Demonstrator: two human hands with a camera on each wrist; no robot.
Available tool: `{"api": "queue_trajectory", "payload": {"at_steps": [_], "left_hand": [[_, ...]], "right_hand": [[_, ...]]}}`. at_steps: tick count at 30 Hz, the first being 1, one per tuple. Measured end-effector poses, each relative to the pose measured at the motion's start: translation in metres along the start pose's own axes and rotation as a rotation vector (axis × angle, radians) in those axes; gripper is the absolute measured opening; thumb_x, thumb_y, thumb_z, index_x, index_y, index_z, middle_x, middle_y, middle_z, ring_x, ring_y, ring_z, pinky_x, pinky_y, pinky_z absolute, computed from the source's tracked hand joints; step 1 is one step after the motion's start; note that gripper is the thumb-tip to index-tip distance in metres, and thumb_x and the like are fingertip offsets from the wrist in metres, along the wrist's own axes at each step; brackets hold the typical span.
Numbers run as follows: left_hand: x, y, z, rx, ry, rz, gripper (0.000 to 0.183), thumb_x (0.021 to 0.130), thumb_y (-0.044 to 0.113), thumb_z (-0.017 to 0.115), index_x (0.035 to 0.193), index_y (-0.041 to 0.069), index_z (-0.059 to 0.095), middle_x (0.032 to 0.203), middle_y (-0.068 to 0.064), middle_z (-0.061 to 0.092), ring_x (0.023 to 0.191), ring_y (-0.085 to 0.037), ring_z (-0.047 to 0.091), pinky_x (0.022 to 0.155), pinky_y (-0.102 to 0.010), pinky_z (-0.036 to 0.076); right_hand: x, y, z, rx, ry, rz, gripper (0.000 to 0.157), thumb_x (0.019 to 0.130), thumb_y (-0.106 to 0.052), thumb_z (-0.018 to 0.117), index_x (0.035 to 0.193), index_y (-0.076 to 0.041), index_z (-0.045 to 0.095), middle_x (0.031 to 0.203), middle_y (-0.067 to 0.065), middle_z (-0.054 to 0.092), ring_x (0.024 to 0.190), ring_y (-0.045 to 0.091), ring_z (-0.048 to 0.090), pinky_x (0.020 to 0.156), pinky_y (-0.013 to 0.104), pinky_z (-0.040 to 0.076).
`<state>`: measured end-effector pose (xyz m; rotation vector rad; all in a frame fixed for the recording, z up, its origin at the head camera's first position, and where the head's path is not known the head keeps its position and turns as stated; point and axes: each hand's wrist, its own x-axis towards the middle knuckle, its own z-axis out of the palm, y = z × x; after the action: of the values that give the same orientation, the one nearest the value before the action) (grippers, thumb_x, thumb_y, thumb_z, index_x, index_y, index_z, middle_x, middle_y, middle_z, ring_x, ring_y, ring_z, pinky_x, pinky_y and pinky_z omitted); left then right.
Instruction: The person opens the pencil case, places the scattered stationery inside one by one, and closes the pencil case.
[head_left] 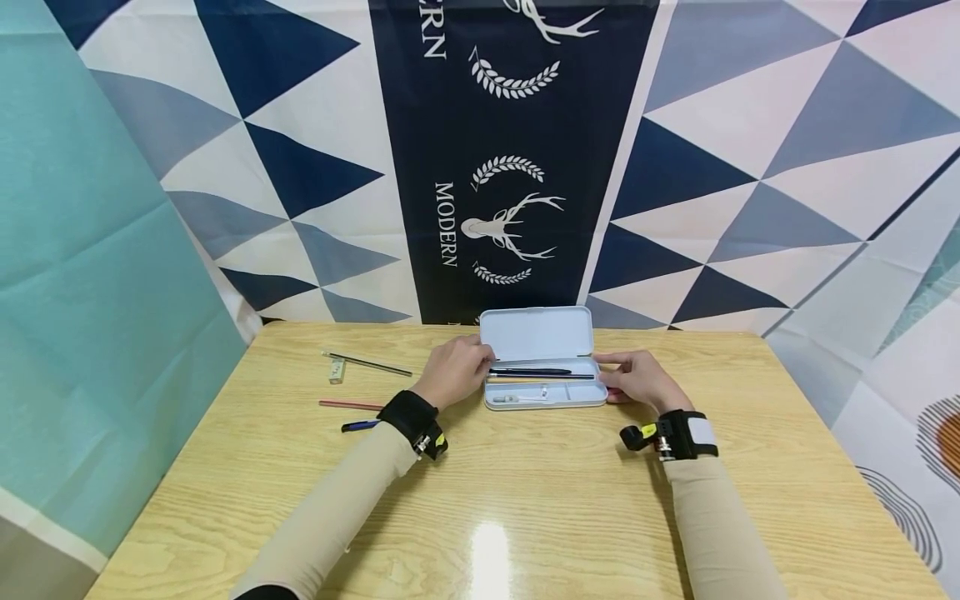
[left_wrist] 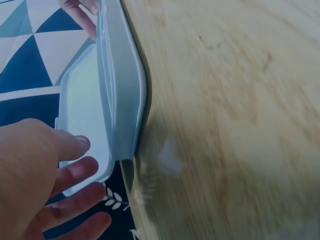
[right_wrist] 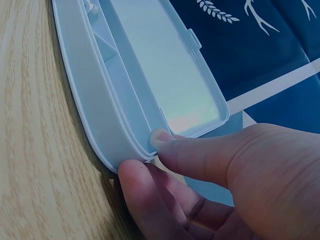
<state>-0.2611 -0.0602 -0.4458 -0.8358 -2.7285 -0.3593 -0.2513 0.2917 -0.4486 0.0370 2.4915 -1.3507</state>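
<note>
A pale blue pencil case [head_left: 547,403] lies on the table with its hinged lid [head_left: 536,332] raised. In its tray are a dark pen [head_left: 532,371], a pencil [head_left: 540,377] and small pale items [head_left: 510,399] in the front compartment. At the right end of the case my right hand [head_left: 637,379] pinches the wall, thumb [right_wrist: 165,140] inside the rim and fingers outside and below. My left hand [head_left: 456,368] is by the left end; in the left wrist view its relaxed fingers [left_wrist: 82,197] are spread beside the case, with nothing held.
Left of my left hand lie a dark pencil [head_left: 371,364], a small eraser-like block [head_left: 337,371], a reddish pencil [head_left: 348,405] and a blue pen [head_left: 360,425], partly behind the left wrist. A patterned cloth [head_left: 510,167] hangs behind the table's far edge.
</note>
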Motion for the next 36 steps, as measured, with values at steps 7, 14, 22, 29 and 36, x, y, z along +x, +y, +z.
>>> {"api": "queue_trajectory", "payload": {"at_steps": [7,14,22,29,36], "left_hand": [[-0.006,-0.009,-0.004,0.017,0.010,-0.029,0.012,0.105,0.011,0.077,0.109,0.013,0.087,0.105,-0.004,0.082,0.094,-0.023,0.079,0.075,-0.040,0.066],[-0.011,-0.018,-0.009,0.025,0.012,-0.040,0.013,0.104,0.011,0.076,0.110,0.015,0.087,0.105,-0.005,0.081,0.092,-0.024,0.078,0.070,-0.040,0.064],[-0.018,-0.027,-0.016,0.033,0.005,-0.048,0.010,0.105,0.014,0.078,0.110,0.013,0.087,0.102,-0.005,0.080,0.089,-0.024,0.078,0.069,-0.039,0.064],[-0.027,-0.038,-0.018,0.053,0.000,-0.072,0.011,0.104,0.012,0.077,0.110,0.013,0.087,0.103,-0.007,0.080,0.089,-0.024,0.078,0.071,-0.039,0.065],[-0.038,-0.049,-0.021,0.058,-0.001,-0.084,0.011,0.105,0.014,0.078,0.111,0.013,0.087,0.100,-0.007,0.078,0.089,-0.025,0.077,0.070,-0.040,0.065]], "right_hand": [[0.001,0.000,0.000,-0.009,0.002,0.001,0.056,0.111,-0.010,0.071,0.163,-0.002,0.056,0.088,0.007,0.060,0.067,0.008,0.070,0.065,0.021,0.062],[0.001,0.000,0.000,-0.006,-0.001,-0.008,0.056,0.110,-0.010,0.071,0.163,-0.001,0.056,0.087,0.007,0.063,0.066,0.008,0.071,0.065,0.021,0.063],[0.000,0.000,0.000,0.005,0.001,-0.005,0.055,0.111,-0.009,0.070,0.163,-0.001,0.056,0.086,0.007,0.063,0.066,0.008,0.071,0.065,0.022,0.063],[0.000,-0.001,0.000,0.001,0.011,0.013,0.054,0.111,-0.009,0.070,0.163,-0.002,0.057,0.088,0.008,0.061,0.066,0.008,0.071,0.065,0.021,0.062],[0.001,0.000,0.001,-0.001,0.015,0.028,0.054,0.110,-0.010,0.071,0.163,-0.004,0.058,0.092,0.009,0.058,0.067,0.009,0.070,0.066,0.021,0.062]]}}
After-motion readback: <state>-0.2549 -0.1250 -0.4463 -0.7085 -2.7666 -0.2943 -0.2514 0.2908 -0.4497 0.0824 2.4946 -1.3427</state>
